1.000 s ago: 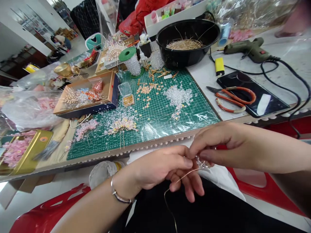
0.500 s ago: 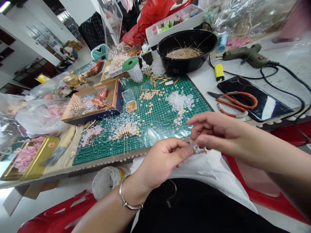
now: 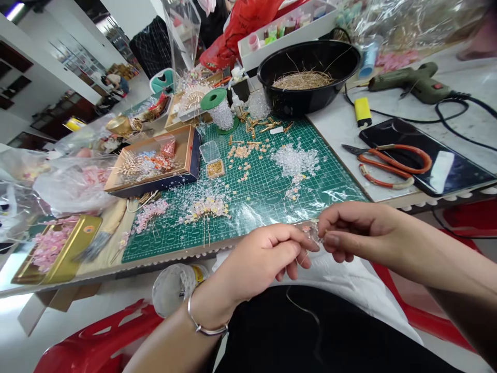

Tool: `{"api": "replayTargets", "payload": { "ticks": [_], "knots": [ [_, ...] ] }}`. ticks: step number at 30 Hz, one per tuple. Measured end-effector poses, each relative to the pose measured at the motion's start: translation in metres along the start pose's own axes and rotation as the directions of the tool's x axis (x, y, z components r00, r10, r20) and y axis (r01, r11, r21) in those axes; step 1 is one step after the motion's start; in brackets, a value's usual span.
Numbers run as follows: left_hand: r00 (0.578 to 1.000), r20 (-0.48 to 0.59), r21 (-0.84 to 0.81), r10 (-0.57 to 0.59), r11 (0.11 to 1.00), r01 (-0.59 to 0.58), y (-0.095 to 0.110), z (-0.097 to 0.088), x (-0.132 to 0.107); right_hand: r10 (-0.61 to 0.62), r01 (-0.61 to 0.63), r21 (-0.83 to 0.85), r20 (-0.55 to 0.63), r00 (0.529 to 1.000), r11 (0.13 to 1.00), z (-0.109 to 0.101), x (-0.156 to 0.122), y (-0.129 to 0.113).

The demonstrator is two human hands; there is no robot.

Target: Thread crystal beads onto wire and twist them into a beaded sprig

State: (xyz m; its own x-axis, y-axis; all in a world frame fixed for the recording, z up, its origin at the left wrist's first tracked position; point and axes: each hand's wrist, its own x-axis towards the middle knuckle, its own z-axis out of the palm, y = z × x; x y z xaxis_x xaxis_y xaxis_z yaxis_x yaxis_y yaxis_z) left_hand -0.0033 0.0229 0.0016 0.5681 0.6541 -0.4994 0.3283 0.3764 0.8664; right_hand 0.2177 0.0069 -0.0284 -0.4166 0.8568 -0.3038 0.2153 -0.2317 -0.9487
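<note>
My left hand (image 3: 264, 256) and my right hand (image 3: 357, 230) meet just below the table's front edge, both pinched on a small clear bead cluster (image 3: 313, 233) strung on thin wire. The wire (image 3: 306, 311) trails down from the left hand over my dark lap. A silver bangle (image 3: 205, 324) sits on my left wrist. Behind the hands lies the green cutting mat (image 3: 252, 186), strewn with clear beads (image 3: 295, 160), pinkish beads (image 3: 240, 153) and a finished beaded sprig (image 3: 204, 207).
Orange-handled pliers (image 3: 388, 163) rest by a black tablet (image 3: 427, 160) at the right. A black bowl of straw (image 3: 306, 72), a green glue gun (image 3: 411, 83), a yellow lighter (image 3: 363, 111), a wooden tray of beads (image 3: 155, 163) and a gold tin (image 3: 58, 248) surround the mat. Red chairs stand below.
Both hands rose from my lap to the table edge, then shifted slightly, still pinching the bead cluster. The wire now hangs lower over my lap. The view drifted a little.
</note>
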Motion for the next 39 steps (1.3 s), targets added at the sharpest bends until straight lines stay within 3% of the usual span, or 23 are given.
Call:
{"api": "replayTargets", "payload": {
  "ticks": [5, 12, 16, 22, 26, 30, 39],
  "knots": [
    [0.989, -0.053, 0.475, 0.137, 0.875, -0.096, 0.016, -0.007, -0.010, 0.000, 0.000, -0.014, -0.042, 0.999, 1.000, 0.004, -0.001, -0.002],
    [0.990, -0.092, 0.446, 0.112, 0.893, -0.059, 0.013, -0.003, -0.007, 0.001, 0.007, 0.087, -0.092, 0.996, 0.996, 0.009, -0.002, 0.004],
    [0.955, -0.186, 0.599, 0.232, 0.797, -0.077, 0.010, 0.001, -0.009, -0.056, 0.056, -0.005, -0.190, 0.980, 0.998, 0.015, -0.002, 0.008],
    [0.906, -0.201, 0.755, 0.374, 0.649, -0.100, 0.013, 0.001, -0.015, -0.165, 0.116, -0.172, -0.300, 0.940, 0.978, 0.021, 0.000, 0.010],
    [0.900, -0.203, 0.797, 0.385, 0.599, -0.077, 0.015, 0.003, -0.020, -0.103, 0.111, 0.011, -0.295, 0.950, 0.994, 0.022, 0.001, 0.012],
    [0.870, -0.136, 0.822, 0.475, 0.544, -0.169, 0.010, 0.013, -0.021, -0.085, 0.141, 0.139, -0.347, 0.934, 0.980, 0.030, 0.003, 0.016],
    [0.835, -0.167, 0.728, 0.525, 0.637, -0.254, 0.025, 0.012, -0.013, -0.067, 0.200, 0.432, -0.304, 0.950, 0.879, 0.040, 0.014, 0.018]
  ]
}}
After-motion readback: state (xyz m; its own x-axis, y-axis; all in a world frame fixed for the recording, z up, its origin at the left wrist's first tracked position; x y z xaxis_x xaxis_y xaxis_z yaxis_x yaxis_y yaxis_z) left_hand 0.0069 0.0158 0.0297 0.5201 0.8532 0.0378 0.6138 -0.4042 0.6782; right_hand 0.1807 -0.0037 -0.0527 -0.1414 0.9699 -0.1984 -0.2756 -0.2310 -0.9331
